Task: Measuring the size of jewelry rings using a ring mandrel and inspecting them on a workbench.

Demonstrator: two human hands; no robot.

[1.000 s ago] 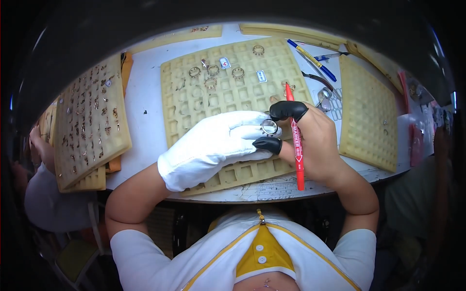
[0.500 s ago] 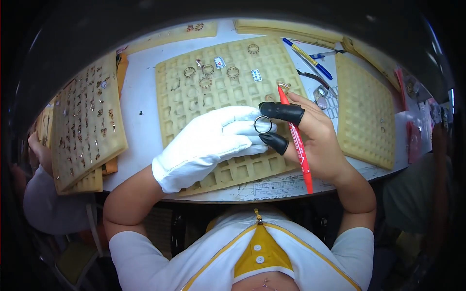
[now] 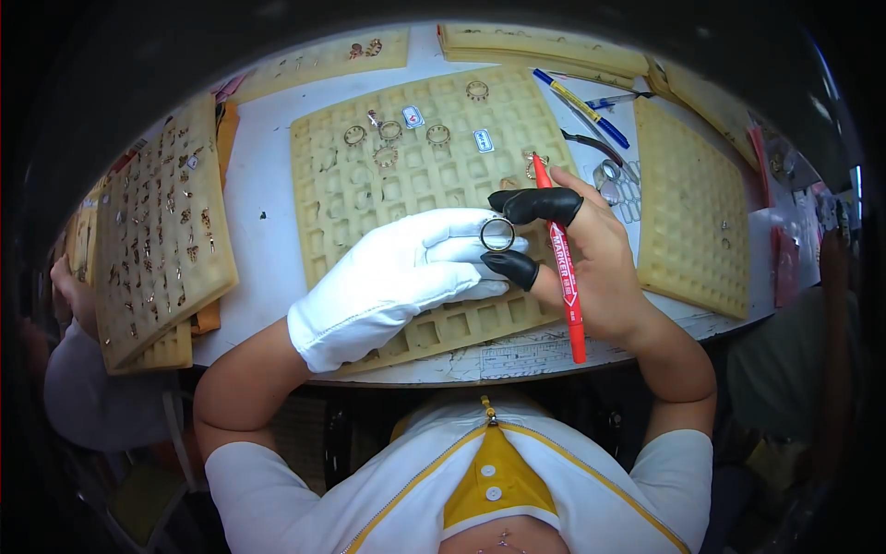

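Note:
My left hand [image 3: 397, 282], in a white glove, has its fingers closed at a dark-rimmed ring [image 3: 497, 234] in the middle of the view. My right hand [image 3: 595, 268], with black covers on thumb and forefinger, pinches that ring from the right and also grips an upright red marker [image 3: 565, 282]. Both hands are over a cream grid tray [image 3: 323, 212]. Several rings [image 3: 438, 135] and two small labels [image 3: 413, 116] lie on the tray beyond my fingers. Another ring [image 3: 531, 164] sits beside the marker's top end.
Jewellery-filled trays [image 3: 161, 231] are stacked at left, another grid tray [image 3: 692, 212] at right. Blue pens [image 3: 581, 108], dark-handled pliers [image 3: 591, 141] and more trays [image 3: 544, 51] lie at the back. A co-worker's hand [image 3: 74, 291] is at far left, another person [image 3: 775, 369] at right.
My right fingertips have shifted and turned the ring slightly, so its opening faces up more plainly. The marker tilted, then straightened somewhat. The whole scene sits a little further left and higher.

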